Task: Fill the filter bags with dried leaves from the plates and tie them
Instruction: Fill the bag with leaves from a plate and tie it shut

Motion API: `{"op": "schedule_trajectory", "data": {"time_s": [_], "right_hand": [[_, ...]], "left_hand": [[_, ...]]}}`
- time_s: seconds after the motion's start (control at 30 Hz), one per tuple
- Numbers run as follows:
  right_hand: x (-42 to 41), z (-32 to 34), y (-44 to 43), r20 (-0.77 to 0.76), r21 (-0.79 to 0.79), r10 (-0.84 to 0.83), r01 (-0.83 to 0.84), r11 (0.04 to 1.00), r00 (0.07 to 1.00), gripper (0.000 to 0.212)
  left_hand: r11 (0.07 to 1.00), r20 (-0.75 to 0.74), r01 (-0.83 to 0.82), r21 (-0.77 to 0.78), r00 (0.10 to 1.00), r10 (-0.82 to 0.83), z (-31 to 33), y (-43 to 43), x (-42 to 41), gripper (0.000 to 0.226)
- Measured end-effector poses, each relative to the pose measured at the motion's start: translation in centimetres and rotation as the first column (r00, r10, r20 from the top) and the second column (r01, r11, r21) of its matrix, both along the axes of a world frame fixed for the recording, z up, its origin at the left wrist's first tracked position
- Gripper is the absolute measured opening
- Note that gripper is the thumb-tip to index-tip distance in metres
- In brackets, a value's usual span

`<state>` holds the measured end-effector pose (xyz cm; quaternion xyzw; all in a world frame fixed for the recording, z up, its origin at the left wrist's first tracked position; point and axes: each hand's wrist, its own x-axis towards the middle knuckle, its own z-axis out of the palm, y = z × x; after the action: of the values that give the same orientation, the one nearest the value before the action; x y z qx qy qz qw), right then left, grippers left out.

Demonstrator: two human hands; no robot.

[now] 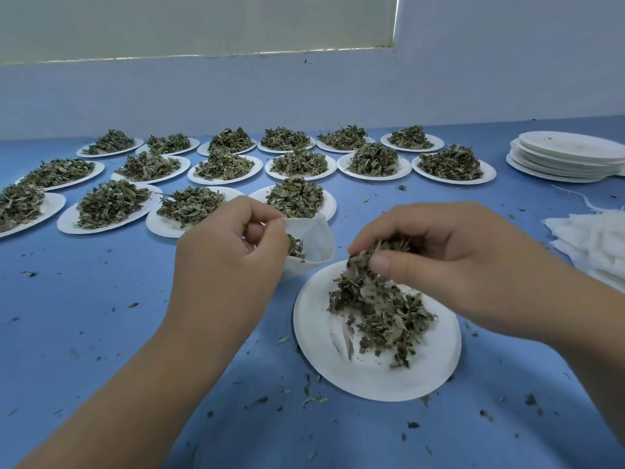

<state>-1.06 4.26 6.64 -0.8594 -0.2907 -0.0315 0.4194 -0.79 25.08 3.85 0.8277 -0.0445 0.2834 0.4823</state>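
Left hand (233,252) pinches the rim of the white filter bag (316,243), holding its mouth open toward the near plate (372,374) so leaves can go straight in. A few leaves are already inside. Right hand (439,258), fingers curled, grips a clump of dried leaves (375,299) just above that plate's pile. Bag bottom hidden behind the left hand; drawstring not visible. Spare bags (595,245) cut off at right edge.

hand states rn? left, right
Left hand: pinching the filter bag open by its rim.
Right hand: gripping a pinch of dried leaves.
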Motion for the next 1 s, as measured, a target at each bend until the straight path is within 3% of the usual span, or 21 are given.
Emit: {"op": "schedule_trajectory", "data": {"time_s": [0.1, 0.2, 0.47, 0.67, 0.77, 0.9, 1.0], "right_hand": [[-0.1, 0.0, 0.3, 0.034, 0.076, -0.006, 0.004, 0.997, 0.999, 0.018], [0.0, -0.7, 0.8, 0.085, 0.073, -0.066, 0.06, 0.996, 0.994, 0.011], [0.0, -2.2, 2.7, 0.29, -0.145, -0.186, 0.235, 0.961, 0.939, 0.021], [-0.2, -2.3, 2.6, 0.27, -0.027, -0.189, 0.204, 0.979, 0.944, 0.03], [-0.3, -2.4, 2.7, 0.3, 0.029, -0.194, 0.195, 0.98, 0.934, 0.025], [-0.5, -2.7, 3.5, 0.397, -0.036, -0.185, 0.217, 0.976, 0.899, 0.011], [-0.6, -2.6, 3.5, 0.384, -0.028, -0.167, 0.193, 0.981, 0.908, 0.01]], "left_hand": [[0.999, -0.005, 0.029, 0.024, 1.0, -0.029, -0.3, -0.4, -0.1, 0.015], [0.997, -0.007, 0.06, 0.048, 0.998, -0.059, -0.6, -0.8, -0.2, 0.014], [0.985, 0.011, 0.113, 0.13, 0.993, -0.115, -0.9, -1.8, -0.7, 0.01], [0.984, 0.011, 0.107, 0.14, 0.994, -0.11, -0.9, -1.9, -0.7, 0.01], [0.985, 0.012, 0.108, 0.134, 0.994, -0.111, -0.9, -1.8, -0.7, 0.009], [0.982, 0.019, 0.121, 0.143, 0.992, -0.125, -0.9, -2.0, -0.7, 0.009], [0.981, 0.009, 0.122, 0.149, 0.992, -0.124, -0.9, -2.0, -0.8, 0.009]]}}
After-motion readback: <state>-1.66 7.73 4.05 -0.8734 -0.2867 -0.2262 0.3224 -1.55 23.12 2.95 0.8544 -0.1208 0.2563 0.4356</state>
